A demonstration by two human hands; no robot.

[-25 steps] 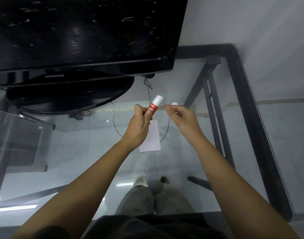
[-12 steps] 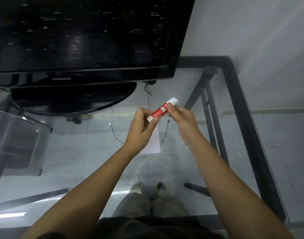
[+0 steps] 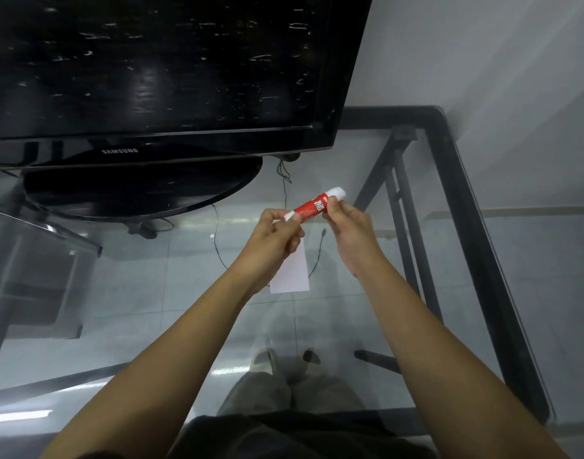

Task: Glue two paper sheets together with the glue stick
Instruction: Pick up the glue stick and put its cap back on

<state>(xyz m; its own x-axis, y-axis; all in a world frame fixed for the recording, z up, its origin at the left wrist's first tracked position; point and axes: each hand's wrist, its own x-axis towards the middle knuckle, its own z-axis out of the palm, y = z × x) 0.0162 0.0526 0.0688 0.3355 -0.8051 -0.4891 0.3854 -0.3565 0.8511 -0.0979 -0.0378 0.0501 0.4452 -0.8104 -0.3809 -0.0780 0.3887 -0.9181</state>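
Note:
A red glue stick [image 3: 312, 206] with white ends is held in the air above the glass table, tilted up to the right. My left hand [image 3: 274, 238] pinches its lower white end. My right hand [image 3: 348, 228] pinches it near the upper white cap. A white paper sheet [image 3: 292, 271] lies flat on the glass below my hands; my left hand hides its upper part. I cannot tell whether it is one sheet or two stacked.
A black TV [image 3: 158, 71] on a round black stand [image 3: 141, 190] fills the back left. The glass table's black frame [image 3: 476, 233] runs down the right side. A thin black cable [image 3: 284, 183] hangs behind the hands. My legs and feet show through the glass.
My right hand came in from the right and took hold of the glue stick's upper end. The stick tilted flatter, and my left hand's grip shifted to its lower end.

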